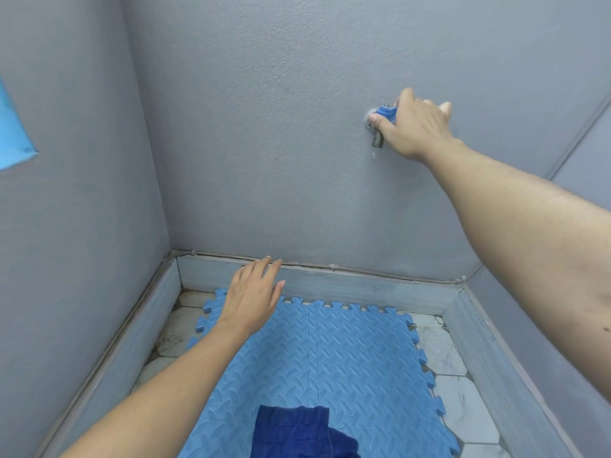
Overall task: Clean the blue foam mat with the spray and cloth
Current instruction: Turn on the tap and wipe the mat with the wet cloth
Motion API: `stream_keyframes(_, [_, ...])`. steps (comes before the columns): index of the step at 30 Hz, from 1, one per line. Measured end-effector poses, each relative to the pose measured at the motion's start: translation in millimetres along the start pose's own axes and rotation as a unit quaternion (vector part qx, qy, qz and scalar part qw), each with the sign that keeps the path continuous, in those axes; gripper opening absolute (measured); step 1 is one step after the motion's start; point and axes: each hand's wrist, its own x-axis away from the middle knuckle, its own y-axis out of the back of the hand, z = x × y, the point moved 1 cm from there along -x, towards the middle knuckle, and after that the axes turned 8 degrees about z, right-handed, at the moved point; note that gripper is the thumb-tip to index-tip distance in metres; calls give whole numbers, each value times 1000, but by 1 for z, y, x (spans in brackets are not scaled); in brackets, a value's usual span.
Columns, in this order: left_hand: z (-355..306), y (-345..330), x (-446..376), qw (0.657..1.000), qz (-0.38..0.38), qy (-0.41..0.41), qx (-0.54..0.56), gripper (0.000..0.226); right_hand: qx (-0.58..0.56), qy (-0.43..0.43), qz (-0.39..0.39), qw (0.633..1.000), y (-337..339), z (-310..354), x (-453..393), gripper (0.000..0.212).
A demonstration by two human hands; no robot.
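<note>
The tap on the grey wall at 1 o'clock is gripped by the right hand, fingers wrapped round its blue handle. The left hand is held flat and empty over the mat, at its 11 o'clock corner. A dark blue cloth is laid on the mat at 6 o'clock. White floor tiles are seen around it.

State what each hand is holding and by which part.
Right hand grips the wall tap by its blue handle. Left hand holds nothing, open above the blue foam mat.
</note>
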Motion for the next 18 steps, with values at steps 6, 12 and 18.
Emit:
stream_keyframes(6, [10,-7,1,1000,0,-11,-7,45,-76,16,13,997,0,-8,-6,55])
stream_keyframes(12, [11,-8,2,1000,-9,-13,-13,42,-95,5,12,995,0,-4,-4,54])
stream_keyframes(18, [14,-1,7,1000,-8,2,19,44,-228,-37,-82,970,-46,28,66,71])
